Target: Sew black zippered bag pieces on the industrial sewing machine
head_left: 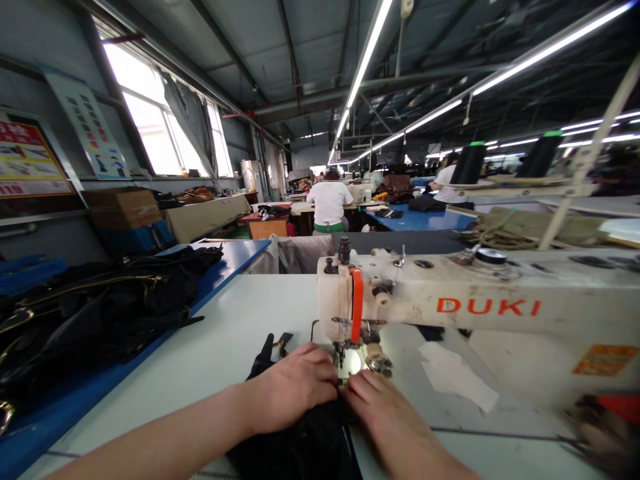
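Black fabric (305, 443) lies under both of my hands on the pale sewing table, its edge at the needle area of a white sewing machine (490, 300). My left hand (300, 380) is closed on the fabric just left of the presser foot, fingers bent. From the right, my right hand (383, 403) pinches the same fabric close to the needle, its fingertips almost meeting the left ones. The exact stitching spot is hidden behind my fingers. A black strap end with a small metal piece (283, 343) sticks out beyond my left hand.
Black items with gold zippers (110, 300) are heaped on a blue table (215, 270) to the left. A torn piece of white paper (457, 375) lies beneath the machine arm. Black thread cones (469, 163) stand behind it. Farther off, a person in white (329, 200) sits facing away.
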A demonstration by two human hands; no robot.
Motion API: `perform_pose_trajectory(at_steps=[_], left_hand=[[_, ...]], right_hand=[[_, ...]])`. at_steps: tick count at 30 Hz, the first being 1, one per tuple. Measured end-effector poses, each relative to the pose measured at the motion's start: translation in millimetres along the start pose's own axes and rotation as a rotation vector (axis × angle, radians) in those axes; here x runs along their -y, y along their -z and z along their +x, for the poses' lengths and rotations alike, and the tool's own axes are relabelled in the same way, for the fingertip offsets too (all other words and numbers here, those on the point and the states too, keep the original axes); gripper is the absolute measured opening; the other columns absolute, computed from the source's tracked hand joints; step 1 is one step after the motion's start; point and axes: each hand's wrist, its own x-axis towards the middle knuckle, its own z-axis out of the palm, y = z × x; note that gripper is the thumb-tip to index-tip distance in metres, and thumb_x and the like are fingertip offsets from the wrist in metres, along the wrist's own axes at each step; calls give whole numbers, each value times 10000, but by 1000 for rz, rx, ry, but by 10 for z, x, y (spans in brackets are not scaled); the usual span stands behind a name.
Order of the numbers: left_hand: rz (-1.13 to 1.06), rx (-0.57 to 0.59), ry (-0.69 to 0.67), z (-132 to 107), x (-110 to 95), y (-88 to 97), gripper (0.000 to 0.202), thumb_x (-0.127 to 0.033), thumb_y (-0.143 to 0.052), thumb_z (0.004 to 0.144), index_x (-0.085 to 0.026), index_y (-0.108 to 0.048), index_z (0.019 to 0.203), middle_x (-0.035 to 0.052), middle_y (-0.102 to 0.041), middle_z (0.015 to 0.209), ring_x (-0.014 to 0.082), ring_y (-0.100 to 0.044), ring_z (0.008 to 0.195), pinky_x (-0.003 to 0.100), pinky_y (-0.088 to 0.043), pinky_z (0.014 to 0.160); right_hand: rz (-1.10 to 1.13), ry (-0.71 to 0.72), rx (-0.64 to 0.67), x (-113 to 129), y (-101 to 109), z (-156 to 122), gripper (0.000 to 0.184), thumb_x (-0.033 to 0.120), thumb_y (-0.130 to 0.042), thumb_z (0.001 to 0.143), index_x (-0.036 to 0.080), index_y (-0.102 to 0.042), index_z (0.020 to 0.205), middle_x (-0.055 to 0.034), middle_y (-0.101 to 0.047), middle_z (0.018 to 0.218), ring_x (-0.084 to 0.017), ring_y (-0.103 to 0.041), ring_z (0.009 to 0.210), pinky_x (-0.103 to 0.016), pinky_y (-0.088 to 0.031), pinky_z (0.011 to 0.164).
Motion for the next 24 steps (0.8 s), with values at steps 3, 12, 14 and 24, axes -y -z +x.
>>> perform_pose_trajectory(at_steps=[3,12,14,24], left_hand=[[39,81,-69,-59,-21,49,205,-165,-415,942,-181,-617,972,67,-653,927,205,-538,1018,317,-374,963],[-331,-34,198,-289,-199,2,418,-104,-314,905,-189,-552,1239,60,-540,1313,174,-430,1278,322,-325,1104],[-342,-91,224,-327,-244,-37,399,-143,-324,919,-178,-540,1253,70,-551,1304,192,-412,1292,352,-330,1105],[-257,-113,200,-226,-172,-110,413,-129,-368,890,-135,-520,1273,93,-557,1297,206,-383,1312,366,-280,1132]], right_hand=[[-17,5,-4,12,41,8,259,30,-507,809,190,-616,982,-57,-602,975,-225,-515,936,-371,-421,862],[-8,71,70,16,236,-2,365,-13,-472,787,171,-611,1070,-63,-608,996,-217,-519,953,-373,-420,901],[-7,83,57,20,238,-6,375,-26,-466,776,168,-613,1061,-63,-608,990,-216,-520,944,-373,-421,897],[24,24,67,-44,267,43,272,29,-455,837,184,-607,1001,-69,-580,997,-228,-493,963,-376,-395,894]])
